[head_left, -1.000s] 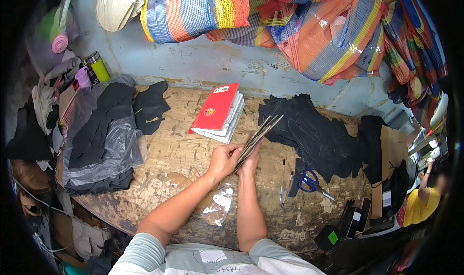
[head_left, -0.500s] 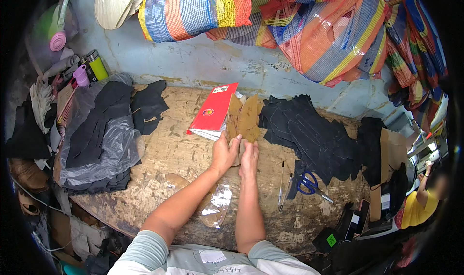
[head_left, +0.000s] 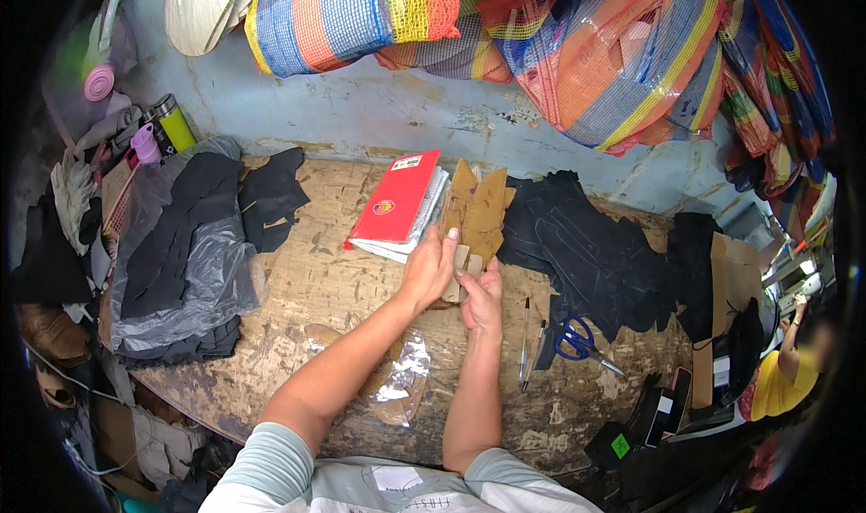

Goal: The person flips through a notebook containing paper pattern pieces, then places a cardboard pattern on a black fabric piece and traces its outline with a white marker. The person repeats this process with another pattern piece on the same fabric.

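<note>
Both hands meet at the middle of the worktable [head_left: 311,270], around a bundle of flat brown pattern pieces [head_left: 485,211] with pointed far ends. My left hand [head_left: 431,268] grips the bundle's left side, thumb on top. From the right, my right hand [head_left: 483,298] closes on its near end, where paler tan ends [head_left: 462,270] show between the thumbs. Whether the pieces are card or leather, I cannot tell. Just left of the bundle lies a red-covered book [head_left: 397,202] with white pages. Nearer me, clear plastic and brown shaped pieces [head_left: 397,391] lie partly under my left forearm.
Dark cut fabric [head_left: 586,242] spreads on the right, with blue-handled scissors [head_left: 575,339] and pens [head_left: 526,337] before it. Plastic-wrapped dark pieces [head_left: 185,270] fill the left. Striped mesh sacks [head_left: 595,62] hang above. A person in yellow [head_left: 783,382] is at far right.
The brown pieces have shifted right and fanned apart slightly. My right hand has turned, its thumb now over the near end, and both hands have moved a little rightward.
</note>
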Available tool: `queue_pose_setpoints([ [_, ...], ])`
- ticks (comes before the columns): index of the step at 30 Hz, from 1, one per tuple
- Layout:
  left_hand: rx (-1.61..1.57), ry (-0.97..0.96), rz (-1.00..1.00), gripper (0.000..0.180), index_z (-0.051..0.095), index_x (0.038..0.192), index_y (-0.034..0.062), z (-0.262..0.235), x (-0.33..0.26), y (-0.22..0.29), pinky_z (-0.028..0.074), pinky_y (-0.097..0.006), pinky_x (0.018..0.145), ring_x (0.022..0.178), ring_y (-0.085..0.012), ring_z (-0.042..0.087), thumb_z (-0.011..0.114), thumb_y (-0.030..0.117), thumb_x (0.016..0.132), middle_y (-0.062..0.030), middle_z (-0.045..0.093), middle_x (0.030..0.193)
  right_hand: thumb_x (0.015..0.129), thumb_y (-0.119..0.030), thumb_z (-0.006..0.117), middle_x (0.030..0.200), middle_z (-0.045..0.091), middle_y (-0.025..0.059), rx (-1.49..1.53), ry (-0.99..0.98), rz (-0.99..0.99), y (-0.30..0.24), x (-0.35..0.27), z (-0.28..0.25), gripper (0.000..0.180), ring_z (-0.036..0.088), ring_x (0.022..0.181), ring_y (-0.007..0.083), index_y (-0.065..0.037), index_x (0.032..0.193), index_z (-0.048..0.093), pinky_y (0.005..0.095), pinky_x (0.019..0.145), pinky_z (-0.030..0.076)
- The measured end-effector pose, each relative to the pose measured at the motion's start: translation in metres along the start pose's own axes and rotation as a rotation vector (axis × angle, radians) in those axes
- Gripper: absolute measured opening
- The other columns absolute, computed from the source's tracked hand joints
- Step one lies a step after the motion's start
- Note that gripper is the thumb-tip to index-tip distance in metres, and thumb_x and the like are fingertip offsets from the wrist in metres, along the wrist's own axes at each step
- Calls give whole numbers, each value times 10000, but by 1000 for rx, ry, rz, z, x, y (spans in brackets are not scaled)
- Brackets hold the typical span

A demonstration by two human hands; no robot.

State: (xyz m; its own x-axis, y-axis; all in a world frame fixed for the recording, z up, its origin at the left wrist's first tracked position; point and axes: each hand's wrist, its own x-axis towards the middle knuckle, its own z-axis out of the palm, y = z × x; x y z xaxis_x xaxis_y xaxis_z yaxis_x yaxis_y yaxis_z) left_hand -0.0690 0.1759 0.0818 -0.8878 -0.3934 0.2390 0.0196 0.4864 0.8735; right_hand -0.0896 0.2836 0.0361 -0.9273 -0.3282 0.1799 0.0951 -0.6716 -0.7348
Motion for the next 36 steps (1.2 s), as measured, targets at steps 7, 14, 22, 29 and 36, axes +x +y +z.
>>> queue_pose_setpoints([
  [7, 238, 328, 260, 700, 412, 1290, -8, -34, 5, -8, 398, -432, 926, 1165, -368, 457, 686, 375, 772, -252, 538, 1146, 760, 96, 613, 1239, 503, 113, 50, 128, 63, 0, 2, -18, 610, 509, 1125, 208, -30, 1291, 340, 334, 951, 420],
  [14, 242, 21, 133, 827, 468, 1285, 22, -73, 35, -84, 376, -364, 1000, 1225, -325, 436, 820, 358, 616, -246, 460, 1290, 768, 67, 621, 1238, 512, 87, 82, 183, 68, -1, 4, -36, 611, 514, 1120, 191, -39, 1311, 362, 320, 957, 404],
  [22, -246, 242, -208, 389, 663, 835, -28, -91, 32, -119, 405, -223, 564, 616, -62, 480, 546, 333, 925, 26, 566, 659, 760, 61, 637, 1224, 516, 102, 43, 189, 91, -4, 5, -28, 619, 527, 1098, 202, 3, 1304, 346, 309, 929, 424],
  [29, -891, 443, -200, 390, 611, 999, -50, -97, -13, -121, 492, -252, 593, 700, -111, 608, 500, 320, 949, -75, 644, 875, 705, 113, 676, 1141, 552, 139, -108, 111, 70, 5, 9, 31, 596, 565, 1023, 201, -3, 1212, 383, 306, 873, 468],
  [36, -1005, 397, -239, 377, 605, 969, -30, -105, -41, -120, 528, -291, 665, 769, -151, 633, 460, 318, 967, -99, 647, 910, 672, 84, 678, 1058, 606, 162, -528, 148, 26, 52, 40, 100, 606, 622, 946, 240, 27, 1200, 386, 331, 807, 510],
])
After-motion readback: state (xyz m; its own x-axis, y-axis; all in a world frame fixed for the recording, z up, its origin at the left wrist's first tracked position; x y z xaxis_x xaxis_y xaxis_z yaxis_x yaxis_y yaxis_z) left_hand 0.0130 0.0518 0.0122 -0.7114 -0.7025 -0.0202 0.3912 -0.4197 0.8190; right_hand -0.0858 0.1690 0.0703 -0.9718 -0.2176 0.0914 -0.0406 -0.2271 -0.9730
